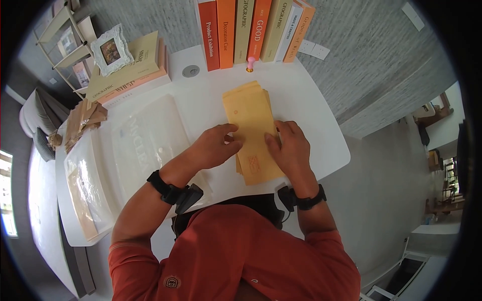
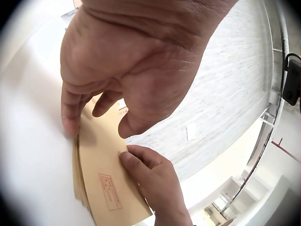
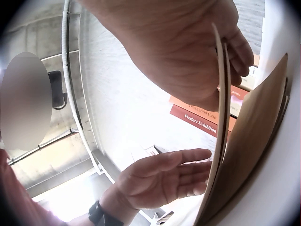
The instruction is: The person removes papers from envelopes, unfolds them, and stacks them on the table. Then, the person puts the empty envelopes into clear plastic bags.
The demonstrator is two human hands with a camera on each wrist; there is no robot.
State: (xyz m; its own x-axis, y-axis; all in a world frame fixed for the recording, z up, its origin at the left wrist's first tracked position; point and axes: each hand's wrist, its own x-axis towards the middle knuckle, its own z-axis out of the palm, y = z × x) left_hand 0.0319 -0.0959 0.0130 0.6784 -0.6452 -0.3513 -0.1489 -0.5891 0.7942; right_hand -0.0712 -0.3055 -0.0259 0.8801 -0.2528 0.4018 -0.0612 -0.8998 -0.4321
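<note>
A stack of tan kraft paper envelopes (image 1: 253, 125) lies at the middle of the desk, slightly fanned, with a red printed box near its lower end. My right hand (image 1: 292, 150) pinches the right edge of the upper envelopes, thumb on top. In the right wrist view, these raised envelopes (image 3: 220, 127) stand apart from the lower ones (image 3: 256, 122). On the other side is my left hand (image 1: 216, 146), its fingertips right at the stack's left edge. In the left wrist view, its thumb (image 2: 128, 127) hangs over the top envelope.
Clear plastic document pouches (image 1: 145, 140) lie on the white desk (image 1: 321, 135) at the left, near brown paper pieces (image 1: 85, 120). Upright books (image 1: 226, 35) line the back, with a pink-handled stamp (image 1: 250, 64) before them. A white picture frame (image 1: 111, 50) sits on stacked books (image 1: 145, 65).
</note>
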